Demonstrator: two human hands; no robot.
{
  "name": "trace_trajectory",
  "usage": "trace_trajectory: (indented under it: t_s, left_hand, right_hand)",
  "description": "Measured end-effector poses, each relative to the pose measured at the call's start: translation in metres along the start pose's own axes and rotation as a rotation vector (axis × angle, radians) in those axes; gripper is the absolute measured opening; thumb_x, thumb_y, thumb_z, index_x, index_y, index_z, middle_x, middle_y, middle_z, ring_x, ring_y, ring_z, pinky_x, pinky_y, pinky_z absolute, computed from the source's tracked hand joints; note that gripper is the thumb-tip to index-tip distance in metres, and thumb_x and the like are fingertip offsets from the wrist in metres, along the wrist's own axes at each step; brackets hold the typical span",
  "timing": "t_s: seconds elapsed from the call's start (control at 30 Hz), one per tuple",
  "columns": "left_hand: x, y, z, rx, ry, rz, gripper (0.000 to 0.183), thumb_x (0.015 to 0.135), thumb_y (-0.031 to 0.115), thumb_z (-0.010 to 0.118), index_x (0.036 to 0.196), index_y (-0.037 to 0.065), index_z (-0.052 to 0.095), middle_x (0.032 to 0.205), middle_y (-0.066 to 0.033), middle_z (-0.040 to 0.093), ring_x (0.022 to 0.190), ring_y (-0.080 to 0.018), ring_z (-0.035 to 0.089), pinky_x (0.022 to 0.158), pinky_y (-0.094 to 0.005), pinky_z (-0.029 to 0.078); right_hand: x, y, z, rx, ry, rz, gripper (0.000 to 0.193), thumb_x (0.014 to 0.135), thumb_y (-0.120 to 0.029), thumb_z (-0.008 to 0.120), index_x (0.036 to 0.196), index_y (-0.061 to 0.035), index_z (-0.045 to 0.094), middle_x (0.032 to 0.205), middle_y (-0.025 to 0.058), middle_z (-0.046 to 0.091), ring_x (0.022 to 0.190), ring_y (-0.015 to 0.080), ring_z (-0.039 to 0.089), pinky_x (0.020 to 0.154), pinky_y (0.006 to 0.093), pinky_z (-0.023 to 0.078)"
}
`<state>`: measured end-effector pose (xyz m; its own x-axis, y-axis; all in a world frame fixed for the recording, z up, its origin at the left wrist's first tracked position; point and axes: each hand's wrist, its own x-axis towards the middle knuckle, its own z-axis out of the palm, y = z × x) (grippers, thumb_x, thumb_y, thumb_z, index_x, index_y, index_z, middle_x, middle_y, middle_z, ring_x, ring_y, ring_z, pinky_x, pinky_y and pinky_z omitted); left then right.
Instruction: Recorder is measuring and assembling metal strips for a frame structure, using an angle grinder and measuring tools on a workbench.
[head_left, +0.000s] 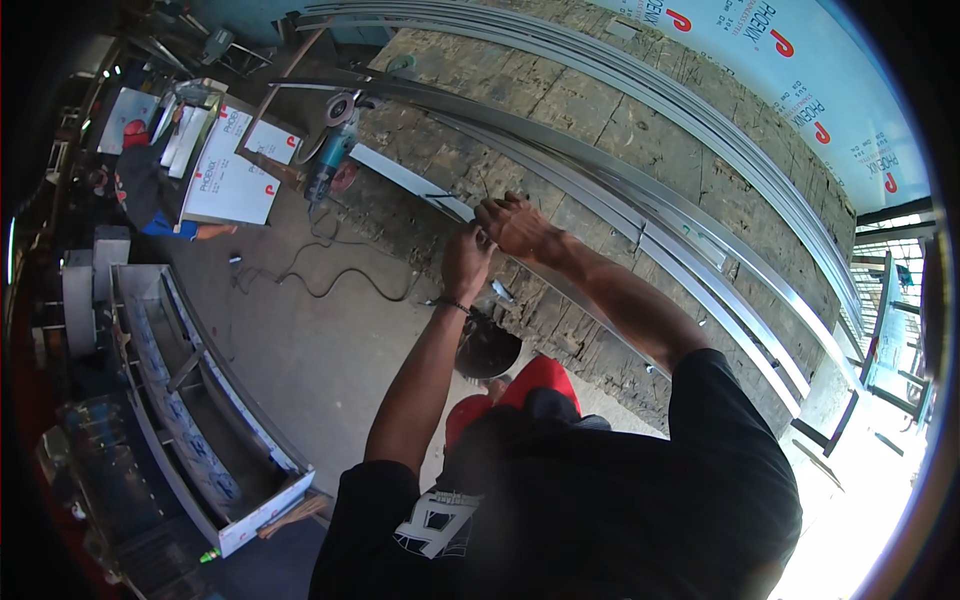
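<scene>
In the head view, my left hand [466, 264] and right hand [520, 228] meet, fingers curled, over the pale metal strip [405, 180] along the wooden workbench [560, 105]; whether either grips it, I cannot tell. A teal angle grinder [332, 160] sits beside the strip's left end.

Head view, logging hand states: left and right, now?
Left hand: curled at the metal strip; hold unclear.
Right hand: curled there too; hold unclear.

The bar [400, 177] looks like smooth, pale metal, and the strips [655, 97] like glossy metal. Rough, matt wood tops the bench [560, 105]. The shirt [600, 490] is matt cloth.
</scene>
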<state>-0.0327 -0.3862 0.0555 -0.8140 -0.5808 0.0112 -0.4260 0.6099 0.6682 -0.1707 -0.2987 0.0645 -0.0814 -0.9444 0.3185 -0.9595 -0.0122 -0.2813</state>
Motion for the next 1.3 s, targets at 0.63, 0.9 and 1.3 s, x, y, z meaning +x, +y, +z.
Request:
trace_trajectory:
  t_s: [0.63, 0.9, 1.3]
  left_hand:
    - [0.080, -0.035, -0.094, -0.135, 0.196, 0.021, 0.031, 0.097, 0.024, 0.067, 0.079, 0.000, 0.057, 0.064, -0.0088, 0.057, 0.057, -0.0200, 0.048, 0.057, -0.0382, 0.040]
    - [-0.074, -0.073, -0.046, 0.002, -0.310, -0.115, 0.022, 0.090, 0.019, 0.073, 0.084, 0.002, 0.060, 0.073, -0.0152, 0.064, 0.064, -0.0276, 0.060, 0.062, -0.0410, 0.046]
    - [-0.166, -0.099, -0.002, 0.105, -0.258, -0.186, 0.030, 0.091, 0.023, 0.071, 0.114, 0.005, 0.067, 0.095, -0.0190, 0.072, 0.088, -0.0383, 0.070, 0.075, -0.0478, 0.055]
  right_hand:
    - [-0.074, -0.032, 0.040, 0.046, 0.090, 0.474, 0.056, 0.096, -0.047, 0.060, 0.132, -0.0046, 0.056, 0.126, 0.0162, 0.055, 0.124, 0.0316, 0.048, 0.103, 0.0474, 0.036]
    - [-0.029, 0.009, 0.035, 0.212, 0.064, 0.213, 0.024, 0.091, -0.026, 0.063, 0.111, -0.0148, 0.069, 0.112, 0.0054, 0.064, 0.119, 0.0234, 0.056, 0.104, 0.0413, 0.039]
    - [0.028, 0.044, 0.033, 0.063, -0.242, -0.213, 0.010, 0.082, -0.013, 0.065, 0.090, -0.0084, 0.062, 0.095, 0.0085, 0.060, 0.099, 0.0265, 0.062, 0.095, 0.0389, 0.044]
